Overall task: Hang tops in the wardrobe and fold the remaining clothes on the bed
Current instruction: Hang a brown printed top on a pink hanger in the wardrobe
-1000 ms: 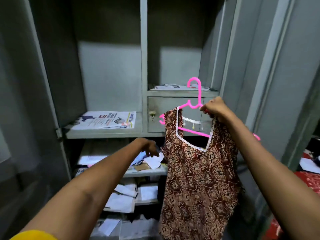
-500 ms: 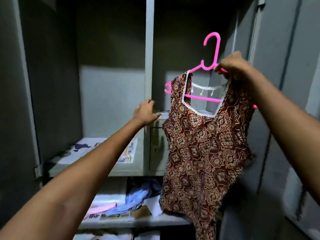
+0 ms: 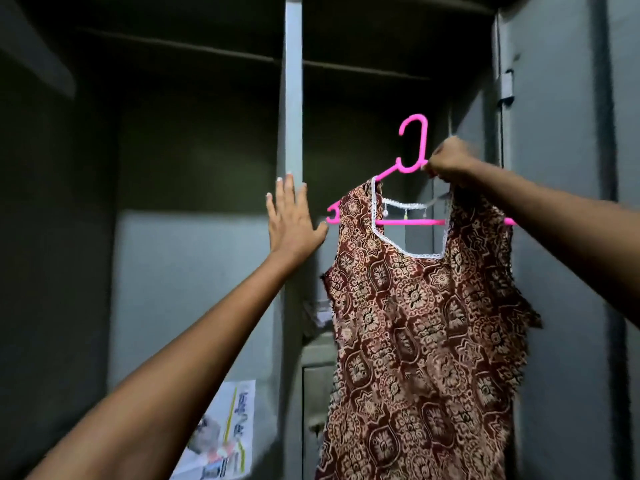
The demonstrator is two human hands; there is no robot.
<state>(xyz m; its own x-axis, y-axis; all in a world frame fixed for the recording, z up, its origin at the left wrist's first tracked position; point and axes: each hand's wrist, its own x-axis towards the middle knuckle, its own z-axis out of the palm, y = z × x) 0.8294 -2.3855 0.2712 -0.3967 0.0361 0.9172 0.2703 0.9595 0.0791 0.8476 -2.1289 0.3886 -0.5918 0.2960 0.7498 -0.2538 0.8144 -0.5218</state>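
Hanger (image 3: 414, 147): glossy pink plastic, smooth. Top (image 3: 422, 327): matt printed cloth w/ white lace trim. Wardrobe (image 3: 293, 98): matt grey painted metal. Newspaper (image 3: 225, 434) at 7 o'clock: printed paper.

The top (image 3: 426, 327) is dark maroon-brown, covered with a cream floral and medallion print in repeated oval shapes; its neckline has a thin white lace edge; small pale beads hang at the back of the neck. The hanger (image 3: 412, 161) is bright pink. The wardrobe (image 3: 561, 202) is grey metal, its upper inside dark in shadow, its divider post (image 3: 293, 98) lighter grey. The newspaper (image 3: 225, 434) on the shelf is white with yellow, blue and red print.
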